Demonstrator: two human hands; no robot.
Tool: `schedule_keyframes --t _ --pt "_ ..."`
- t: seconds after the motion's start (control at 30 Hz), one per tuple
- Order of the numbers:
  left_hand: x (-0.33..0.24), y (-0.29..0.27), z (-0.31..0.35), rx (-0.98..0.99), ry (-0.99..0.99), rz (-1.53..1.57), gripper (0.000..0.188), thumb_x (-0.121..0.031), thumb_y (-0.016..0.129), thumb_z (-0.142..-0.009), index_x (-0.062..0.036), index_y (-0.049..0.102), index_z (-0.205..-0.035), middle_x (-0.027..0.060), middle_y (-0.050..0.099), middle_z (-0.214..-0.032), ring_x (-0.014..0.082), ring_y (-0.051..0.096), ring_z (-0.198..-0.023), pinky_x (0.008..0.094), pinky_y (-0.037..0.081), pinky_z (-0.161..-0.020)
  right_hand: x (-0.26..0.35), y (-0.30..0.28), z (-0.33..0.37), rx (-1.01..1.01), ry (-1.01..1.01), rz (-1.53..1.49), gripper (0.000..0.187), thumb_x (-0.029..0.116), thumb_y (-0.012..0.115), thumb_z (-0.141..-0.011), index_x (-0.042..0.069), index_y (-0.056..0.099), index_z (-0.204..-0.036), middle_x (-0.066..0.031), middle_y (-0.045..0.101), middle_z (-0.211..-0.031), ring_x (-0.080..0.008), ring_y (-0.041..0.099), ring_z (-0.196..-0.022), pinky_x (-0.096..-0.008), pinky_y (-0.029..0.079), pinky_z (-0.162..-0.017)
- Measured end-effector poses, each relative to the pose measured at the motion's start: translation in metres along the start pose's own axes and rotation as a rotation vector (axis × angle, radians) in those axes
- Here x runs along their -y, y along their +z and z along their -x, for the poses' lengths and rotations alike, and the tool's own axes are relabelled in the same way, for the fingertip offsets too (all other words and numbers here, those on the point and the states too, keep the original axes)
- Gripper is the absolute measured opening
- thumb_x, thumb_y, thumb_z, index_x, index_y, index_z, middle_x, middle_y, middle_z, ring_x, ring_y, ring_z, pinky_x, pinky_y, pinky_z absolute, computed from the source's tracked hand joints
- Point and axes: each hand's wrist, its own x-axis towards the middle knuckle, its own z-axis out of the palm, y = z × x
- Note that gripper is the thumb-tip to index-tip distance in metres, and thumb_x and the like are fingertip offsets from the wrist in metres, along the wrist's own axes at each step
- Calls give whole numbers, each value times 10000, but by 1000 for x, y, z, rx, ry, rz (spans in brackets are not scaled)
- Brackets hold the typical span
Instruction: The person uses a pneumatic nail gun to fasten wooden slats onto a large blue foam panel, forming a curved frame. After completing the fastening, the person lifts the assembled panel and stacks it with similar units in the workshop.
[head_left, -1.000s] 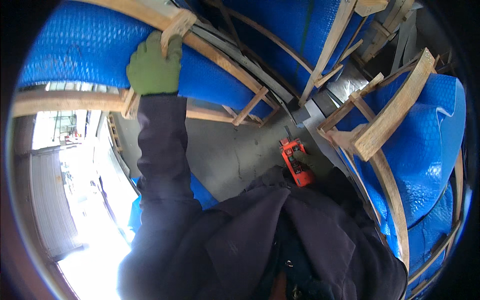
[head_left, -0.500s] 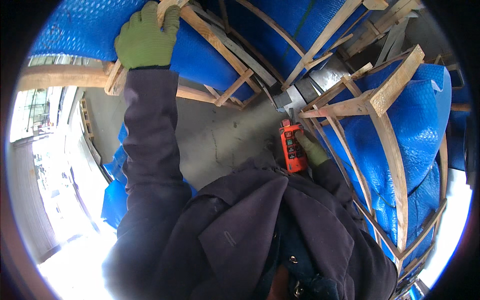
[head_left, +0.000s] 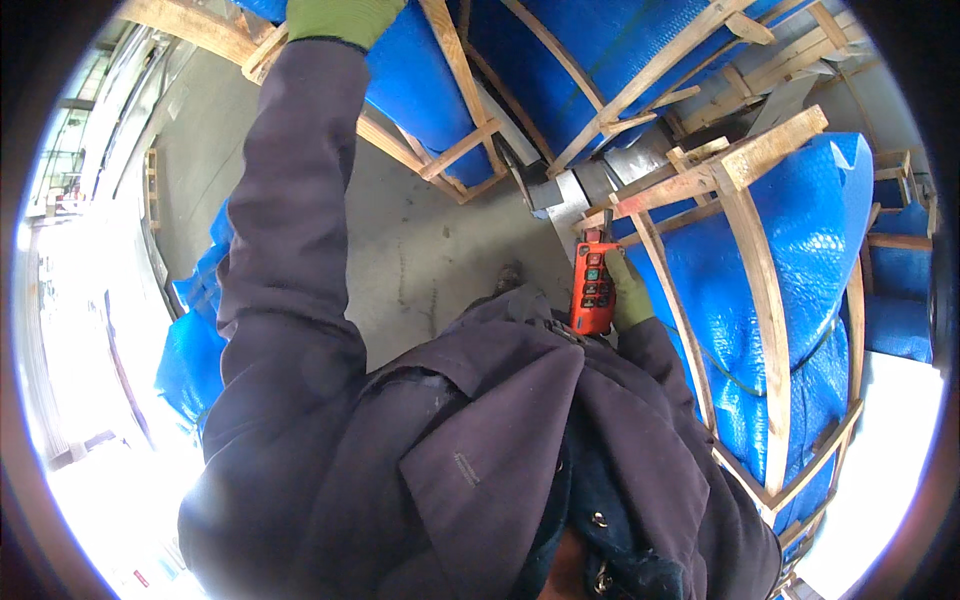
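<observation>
My right hand point(head_left: 628, 290), in a green glove, is closed around an orange handheld remote control point(head_left: 592, 285) with several dark buttons, held upright in front of my jacket. My left hand point(head_left: 345, 18), gloved in the same green, reaches far forward to a wooden crate frame point(head_left: 455, 75) wrapped around blue bubble sheeting. The upper edge of the view cuts off its fingers, so their grip does not show.
At the right stands another wooden crate point(head_left: 755, 270) with blue wrapping point(head_left: 815, 255), close to my right arm. Grey concrete floor point(head_left: 400, 240) lies between the crates. Blue sheeting point(head_left: 190, 350) hangs at the left. Pale metal pieces point(head_left: 572, 200) lie between the crates.
My left hand and the crate beside it have shifted up in the view, taking the fingers out of sight. The remote control sits slightly higher and more upright, still in my right hand.
</observation>
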Motion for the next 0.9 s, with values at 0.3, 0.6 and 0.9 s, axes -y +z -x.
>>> schedule_keyframes --t 0.3,0.6,0.9 --pt "94 -51 39 -503 -376 98 873 -633 841 -952 -10 646 -1533 244 748 -1381 410 731 -1244 508 581 -1072 -9 -35 34 -55 11 -91 658 570 733 -1087 73 686 -1517 -38 776 -1316 -169 738 -1130 -350 602 -961" --pt "79 59 116 40 -855 895 930 -547 952 -897 12 599 -1551 160 748 -1299 246 720 -1161 427 585 -1037 -10 -47 30 55 -64 -48 659 568 725 -1093 62 678 -1514 -63 763 -1332 -183 738 -1125 -358 607 -953" --pt "54 90 153 209 -1071 527 760 -472 870 -949 -31 631 -1520 234 792 -1340 374 780 -1216 500 590 -1030 -9 -56 37 3 -21 -116 604 533 694 -1131 91 659 -1541 -35 777 -1304 -187 757 -1095 -376 632 -939"
